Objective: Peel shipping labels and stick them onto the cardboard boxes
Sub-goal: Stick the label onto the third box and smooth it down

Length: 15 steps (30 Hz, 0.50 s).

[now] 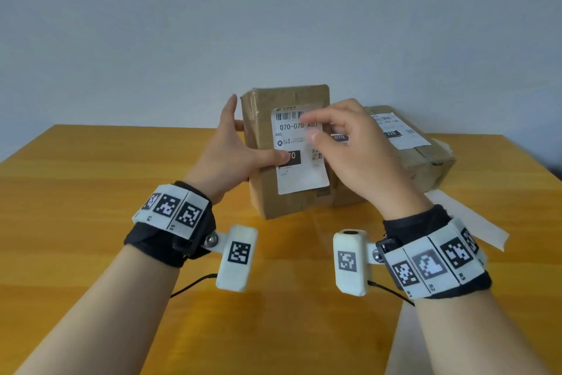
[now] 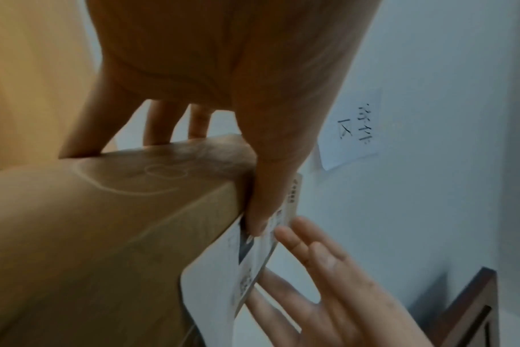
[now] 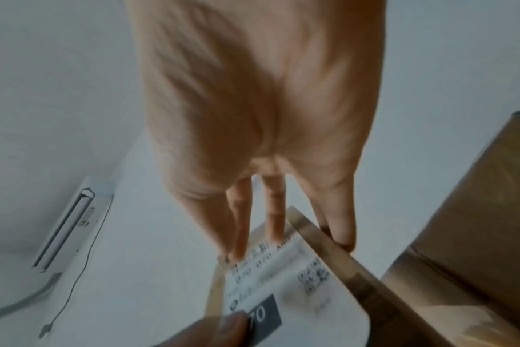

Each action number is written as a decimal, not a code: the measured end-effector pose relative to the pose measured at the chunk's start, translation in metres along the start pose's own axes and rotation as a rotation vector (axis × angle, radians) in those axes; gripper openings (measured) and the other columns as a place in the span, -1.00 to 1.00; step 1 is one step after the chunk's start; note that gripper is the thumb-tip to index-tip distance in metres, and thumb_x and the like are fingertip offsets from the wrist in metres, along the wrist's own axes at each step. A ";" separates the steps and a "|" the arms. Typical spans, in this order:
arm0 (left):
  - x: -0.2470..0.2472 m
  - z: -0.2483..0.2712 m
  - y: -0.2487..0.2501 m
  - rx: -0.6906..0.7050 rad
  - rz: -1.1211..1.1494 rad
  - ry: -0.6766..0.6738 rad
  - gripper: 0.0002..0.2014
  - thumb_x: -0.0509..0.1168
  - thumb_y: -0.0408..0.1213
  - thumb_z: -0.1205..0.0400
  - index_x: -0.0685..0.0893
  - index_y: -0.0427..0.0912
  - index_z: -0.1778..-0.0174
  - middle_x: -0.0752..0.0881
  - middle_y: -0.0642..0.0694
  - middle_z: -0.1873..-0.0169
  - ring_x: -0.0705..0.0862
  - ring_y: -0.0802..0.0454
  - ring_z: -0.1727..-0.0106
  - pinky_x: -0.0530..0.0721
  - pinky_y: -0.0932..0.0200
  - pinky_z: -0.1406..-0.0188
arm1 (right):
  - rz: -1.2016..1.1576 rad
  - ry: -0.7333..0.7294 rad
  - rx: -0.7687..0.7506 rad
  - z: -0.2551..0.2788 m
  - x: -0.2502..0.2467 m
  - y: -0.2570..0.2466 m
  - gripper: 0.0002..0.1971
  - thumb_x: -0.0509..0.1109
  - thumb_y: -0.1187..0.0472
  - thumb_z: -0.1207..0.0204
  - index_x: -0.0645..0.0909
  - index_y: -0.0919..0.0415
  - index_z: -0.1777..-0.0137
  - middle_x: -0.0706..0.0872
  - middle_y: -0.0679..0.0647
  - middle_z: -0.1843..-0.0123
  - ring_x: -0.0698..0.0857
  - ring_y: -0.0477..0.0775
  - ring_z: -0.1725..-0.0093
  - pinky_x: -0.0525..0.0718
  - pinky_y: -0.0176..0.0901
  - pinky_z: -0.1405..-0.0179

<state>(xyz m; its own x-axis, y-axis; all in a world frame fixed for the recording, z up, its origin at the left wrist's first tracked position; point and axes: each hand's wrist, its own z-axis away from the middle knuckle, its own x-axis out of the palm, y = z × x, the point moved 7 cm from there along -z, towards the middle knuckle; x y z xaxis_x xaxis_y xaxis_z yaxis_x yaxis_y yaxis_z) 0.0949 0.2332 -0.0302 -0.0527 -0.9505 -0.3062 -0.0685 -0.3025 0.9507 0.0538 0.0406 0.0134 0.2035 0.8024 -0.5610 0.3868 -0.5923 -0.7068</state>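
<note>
A brown cardboard box (image 1: pixel 286 97) stands on end at the middle of the table. On its near face is a white shipping label (image 1: pixel 301 174) printed 070-070-A80. My left hand (image 1: pixel 261 142) grips the box, thumb (image 2: pixel 267 187) on the label's dark patch and fingers behind the box's left side. My right hand (image 1: pixel 313 126) is in front of the label, its straight fingertips (image 3: pixel 273 211) touching the top near the barcode. In the left wrist view the label (image 2: pixel 211 281) reaches past the box's edge beside the spread right hand (image 2: pixel 327 270).
A second cardboard box (image 1: pixel 425 161) lies behind and to the right, with a label (image 1: pixel 395 131) stuck on its top. A white backing sheet (image 1: pixel 474 222) lies on the yellow wooden table (image 1: pixel 121 161) at the right. A plain wall stands behind.
</note>
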 end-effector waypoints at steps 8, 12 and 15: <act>0.016 0.013 0.023 0.043 0.088 0.028 -0.14 0.77 -0.25 -0.36 0.45 -0.08 -0.52 0.69 0.14 -0.21 0.86 -0.01 -0.14 0.90 -0.21 -0.04 | -0.087 0.385 -0.014 0.001 -0.020 0.002 -0.88 0.39 0.13 -0.74 0.64 0.12 -0.19 0.50 0.04 -0.21 0.66 -0.08 -0.17 0.67 -0.54 0.10; 0.021 0.021 0.035 0.073 0.079 0.006 -0.14 0.75 -0.26 -0.37 0.35 -0.11 -0.47 0.65 0.12 -0.18 0.81 -0.02 -0.21 0.86 -0.17 -0.15 | -0.110 0.498 -0.026 0.000 -0.019 0.002 -0.78 0.33 0.11 -0.77 0.55 0.29 -0.18 0.39 0.06 -0.20 0.64 -0.09 -0.08 0.58 -0.61 0.18; 0.023 0.026 0.044 0.104 0.052 -0.019 -0.16 0.74 -0.24 -0.40 0.30 -0.08 -0.42 0.65 0.10 -0.17 0.80 0.06 -0.17 0.86 0.00 -0.04 | -0.106 0.581 -0.104 0.002 -0.017 -0.004 -0.75 0.26 0.01 -0.77 0.43 0.21 -0.07 0.38 0.07 -0.15 0.64 0.08 -0.06 0.58 -0.56 0.17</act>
<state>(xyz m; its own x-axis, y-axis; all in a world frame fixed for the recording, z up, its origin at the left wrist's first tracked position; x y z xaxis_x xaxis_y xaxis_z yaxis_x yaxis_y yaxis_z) 0.0648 0.1996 0.0036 -0.0781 -0.9630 -0.2581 -0.1680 -0.2425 0.9555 0.0471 0.0288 0.0251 0.6063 0.7826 -0.1412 0.5122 -0.5201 -0.6835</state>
